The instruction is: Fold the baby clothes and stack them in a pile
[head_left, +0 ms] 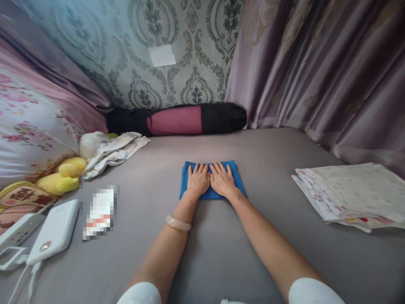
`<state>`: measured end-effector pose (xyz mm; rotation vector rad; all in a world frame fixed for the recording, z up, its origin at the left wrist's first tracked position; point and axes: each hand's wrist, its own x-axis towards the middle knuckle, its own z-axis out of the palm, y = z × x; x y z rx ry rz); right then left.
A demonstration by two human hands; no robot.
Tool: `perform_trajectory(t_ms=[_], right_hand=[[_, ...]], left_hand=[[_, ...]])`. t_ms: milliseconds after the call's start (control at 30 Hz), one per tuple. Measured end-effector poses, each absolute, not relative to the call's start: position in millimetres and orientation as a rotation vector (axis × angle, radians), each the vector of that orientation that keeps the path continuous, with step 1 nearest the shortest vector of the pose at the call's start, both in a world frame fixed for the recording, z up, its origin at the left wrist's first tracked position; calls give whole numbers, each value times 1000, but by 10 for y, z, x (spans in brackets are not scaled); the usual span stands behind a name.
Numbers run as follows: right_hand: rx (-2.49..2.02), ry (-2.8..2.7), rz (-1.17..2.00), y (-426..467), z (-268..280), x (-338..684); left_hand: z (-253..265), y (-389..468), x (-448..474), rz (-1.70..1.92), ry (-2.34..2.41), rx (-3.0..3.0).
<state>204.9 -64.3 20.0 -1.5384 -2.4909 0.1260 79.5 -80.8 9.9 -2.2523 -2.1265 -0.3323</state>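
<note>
evidently folded: blue cloth, a flat rectangle on the grey sheet | left hand and right hand palms down on it, fingers slightly spread, gripping nothing | folding judged complete; remaining smoothing, if any, cannot be told

– What is seen at the back?
– A black-and-pink bundle is laid below patterned wallpaper.
– And at the left?
– A yellow plush toy is set beside floral fabric; nearer, a white device is joined to a cable.
– At the right?
– Folded printed cloths are stacked near a purple curtain.
</note>
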Motion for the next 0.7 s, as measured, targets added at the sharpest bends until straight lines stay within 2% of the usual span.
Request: perform_trajectory(t_ms=[200, 400, 700], right_hand=[[-1594, -2416, 72, -657, 228, 2112], [-1675, -2427, 84, -654, 205, 2140], [-1701, -2380, 109, -648, 224, 2163]], left_hand=[[179, -840, 740, -396, -2126, -2124], [170, -856, 705, -253, -2218, -2144], [188, -864, 701, -276, -2252, -2074]])
